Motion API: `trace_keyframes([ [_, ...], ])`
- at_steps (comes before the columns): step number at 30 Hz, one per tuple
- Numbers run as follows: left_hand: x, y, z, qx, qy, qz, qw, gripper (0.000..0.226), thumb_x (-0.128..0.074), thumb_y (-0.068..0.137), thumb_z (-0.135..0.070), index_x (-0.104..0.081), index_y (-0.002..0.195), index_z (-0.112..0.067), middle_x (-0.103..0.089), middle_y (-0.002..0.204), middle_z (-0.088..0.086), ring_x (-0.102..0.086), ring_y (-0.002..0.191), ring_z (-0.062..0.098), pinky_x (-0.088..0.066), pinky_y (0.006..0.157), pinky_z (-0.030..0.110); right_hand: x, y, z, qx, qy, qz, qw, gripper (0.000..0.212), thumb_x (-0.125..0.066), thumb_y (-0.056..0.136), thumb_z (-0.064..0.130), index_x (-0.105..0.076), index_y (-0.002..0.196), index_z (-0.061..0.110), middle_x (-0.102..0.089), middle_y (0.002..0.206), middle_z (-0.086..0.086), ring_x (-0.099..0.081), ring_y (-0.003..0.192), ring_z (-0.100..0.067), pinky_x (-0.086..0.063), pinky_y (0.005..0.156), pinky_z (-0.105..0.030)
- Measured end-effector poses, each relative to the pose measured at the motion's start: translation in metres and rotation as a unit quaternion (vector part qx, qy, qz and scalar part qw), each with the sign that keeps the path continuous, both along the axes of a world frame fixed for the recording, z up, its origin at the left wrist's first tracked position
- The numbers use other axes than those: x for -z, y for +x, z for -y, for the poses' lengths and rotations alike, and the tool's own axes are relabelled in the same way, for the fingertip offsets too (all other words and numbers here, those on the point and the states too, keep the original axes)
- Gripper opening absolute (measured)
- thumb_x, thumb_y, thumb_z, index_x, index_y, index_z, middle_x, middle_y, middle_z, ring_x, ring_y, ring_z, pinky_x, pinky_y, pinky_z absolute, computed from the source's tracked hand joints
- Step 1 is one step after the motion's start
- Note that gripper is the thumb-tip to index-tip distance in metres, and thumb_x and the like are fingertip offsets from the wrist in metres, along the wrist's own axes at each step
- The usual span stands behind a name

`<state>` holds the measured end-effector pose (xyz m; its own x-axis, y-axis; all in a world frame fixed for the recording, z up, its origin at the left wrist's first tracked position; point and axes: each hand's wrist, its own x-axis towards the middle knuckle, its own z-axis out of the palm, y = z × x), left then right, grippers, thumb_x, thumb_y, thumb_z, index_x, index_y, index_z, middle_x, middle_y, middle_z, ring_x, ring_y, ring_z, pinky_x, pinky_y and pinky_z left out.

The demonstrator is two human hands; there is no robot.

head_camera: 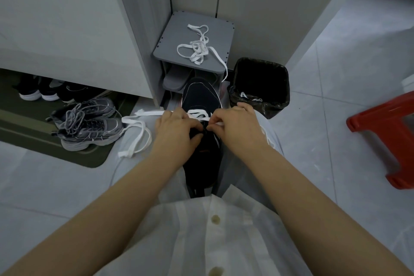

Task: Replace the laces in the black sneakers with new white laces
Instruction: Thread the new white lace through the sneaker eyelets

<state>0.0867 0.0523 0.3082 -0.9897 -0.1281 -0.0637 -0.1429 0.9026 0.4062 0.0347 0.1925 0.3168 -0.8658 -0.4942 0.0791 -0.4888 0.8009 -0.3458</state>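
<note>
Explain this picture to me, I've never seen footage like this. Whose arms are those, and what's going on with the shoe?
There is no machine here. The camera sits on a person's head and looks down, so the arms are the wearer's own. A black sneaker lies on their lap. The left hand grips it at the eyelets, and the right hand pinches a white lace whose loose end trails off left. Ahead, a spare white lace lies on a grey shoe rack, beside a black bin. Grey sneakers sit at left, a red stool at right.
</note>
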Motion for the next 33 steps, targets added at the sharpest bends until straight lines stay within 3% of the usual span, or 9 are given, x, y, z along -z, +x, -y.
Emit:
trace_keyframes([
  [15,0.002,0.001,0.0,-0.025,0.072,-0.057,0.995,0.009,-0.07,0.078,-0.031,-0.071,0.079,-0.022,-0.044,0.089,-0.007,-0.033,0.092,0.015,-0.018,0.079,0.026,0.01,-0.007,-0.005,0.044,-0.187,0.063,0.979,0.013,-0.067,0.081,0.031,-0.07,0.085,0.019,-0.067,0.08,0.006,-0.058,0.077,-0.012,-0.043,0.092,-0.046],
  [18,-0.002,0.009,0.011,-0.025,0.147,-0.037,0.988,0.013,-0.069,0.079,-0.02,-0.061,0.069,-0.021,-0.049,0.09,-0.006,-0.043,0.097,0.018,-0.03,0.088,0.03,0.009,-0.013,-0.005,0.007,-0.059,-0.005,0.998,0.02,-0.068,0.08,0.031,-0.067,0.096,0.02,-0.063,0.101,0.002,-0.053,0.1,-0.021,-0.029,0.101,-0.035],
  [20,-0.011,0.016,0.018,-0.05,0.309,-0.024,0.95,0.02,-0.061,0.085,-0.007,-0.055,0.068,-0.017,-0.056,0.092,-0.01,-0.053,0.097,0.012,-0.039,0.094,0.032,0.007,-0.014,-0.004,-0.022,0.01,0.019,1.0,0.015,-0.066,0.081,0.032,-0.066,0.09,0.02,-0.059,0.106,0.002,-0.045,0.108,-0.022,-0.015,0.106,-0.031],
  [23,-0.033,0.02,0.019,-0.081,0.593,-0.013,0.801,0.024,-0.039,0.093,0.001,-0.043,0.071,-0.007,-0.069,0.092,-0.005,-0.065,0.09,0.007,-0.049,0.081,0.021,-0.002,-0.016,-0.006,-0.036,-0.043,0.097,0.994,0.01,-0.064,0.081,0.026,-0.056,0.076,0.022,-0.06,0.091,0.004,-0.047,0.095,-0.015,-0.021,0.103,-0.025],
  [25,-0.045,0.018,0.025,-0.078,0.698,-0.024,0.712,0.028,-0.03,0.096,-0.002,-0.038,0.07,-0.01,-0.068,0.072,0.002,-0.067,0.078,0.017,-0.053,0.074,0.023,-0.014,-0.018,-0.01,-0.028,-0.151,0.223,0.963,0.013,-0.061,0.085,0.019,-0.054,0.075,0.021,-0.059,0.073,0.005,-0.052,0.073,-0.009,-0.04,0.079,-0.019],
  [27,-0.054,0.013,0.035,-0.093,0.733,-0.03,0.673,0.03,-0.028,0.095,-0.005,-0.036,0.067,-0.012,-0.049,0.052,-0.001,-0.052,0.053,0.016,-0.053,0.06,0.027,-0.023,-0.022,-0.015,-0.019,-0.202,0.29,0.935,0.013,-0.059,0.088,0.014,-0.056,0.078,0.021,-0.052,0.056,0.011,-0.045,0.052,-0.002,-0.039,0.056,-0.013],
  [29,-0.053,0.007,0.046,-0.13,0.646,-0.01,0.752,0.03,-0.029,0.094,-0.005,-0.034,0.065,-0.014,-0.037,0.048,-0.004,-0.033,0.045,0.011,-0.037,0.048,0.024,-0.029,-0.027,-0.023,-0.004,-0.22,0.28,0.934,0.013,-0.06,0.089,0.013,-0.061,0.08,0.022,-0.044,0.047,0.013,-0.038,0.046,0.0,-0.036,0.053,-0.015],
  [31,-0.043,0.003,0.054,-0.093,0.399,0.018,0.912,0.026,-0.038,0.094,-0.012,-0.04,0.069,-0.016,-0.042,0.055,-0.004,-0.036,0.051,0.012,-0.031,0.052,0.027,-0.038,-0.029,-0.029,0.015,-0.262,0.284,0.922,0.01,-0.058,0.09,0.012,-0.064,0.086,0.018,-0.046,0.051,0.011,-0.04,0.05,-0.003,-0.038,0.055,-0.019],
  [33,-0.036,0.002,0.052,0.017,0.191,0.057,0.98,0.012,-0.05,0.092,-0.025,-0.048,0.081,-0.021,-0.049,0.066,-0.003,-0.045,0.062,0.014,-0.035,0.06,0.03,-0.047,-0.028,-0.034,0.029,-0.306,0.299,0.903,0.011,-0.053,0.092,0.009,-0.063,0.095,0.011,-0.05,0.052,0.009,-0.044,0.05,0.0,-0.038,0.056,-0.014],
])
